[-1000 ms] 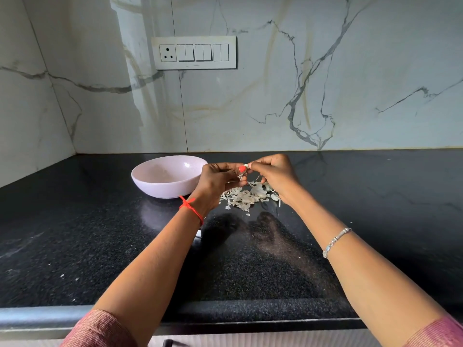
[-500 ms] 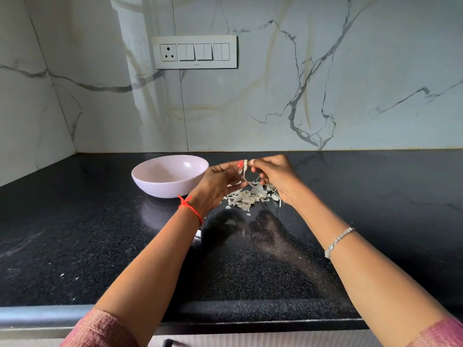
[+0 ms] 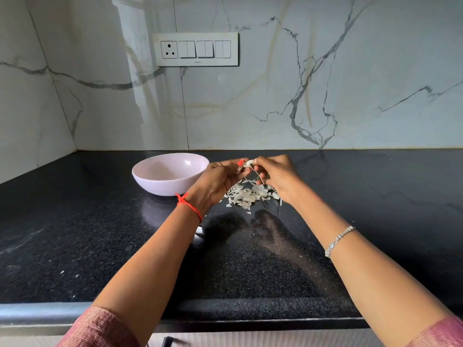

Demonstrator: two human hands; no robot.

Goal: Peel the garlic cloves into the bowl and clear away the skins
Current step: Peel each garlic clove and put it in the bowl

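Two hands: left hand (image 3: 218, 179) and right hand (image 3: 278, 176) pinch one garlic clove (image 3: 248, 163) | bowl (image 3: 170, 181) at nine o'clock; skins (image 3: 250, 194) heaped at six | clove part-peeled; skins not yet cleared

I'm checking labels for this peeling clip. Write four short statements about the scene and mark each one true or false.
1. The left hand and right hand both pinch one clove. True.
2. The bowl stands to the right of the hands. False: it stands to their left.
3. The skins lie in the bowl. False: they lie in a heap on the counter, below the hands.
4. A red thread circles the left wrist. True.
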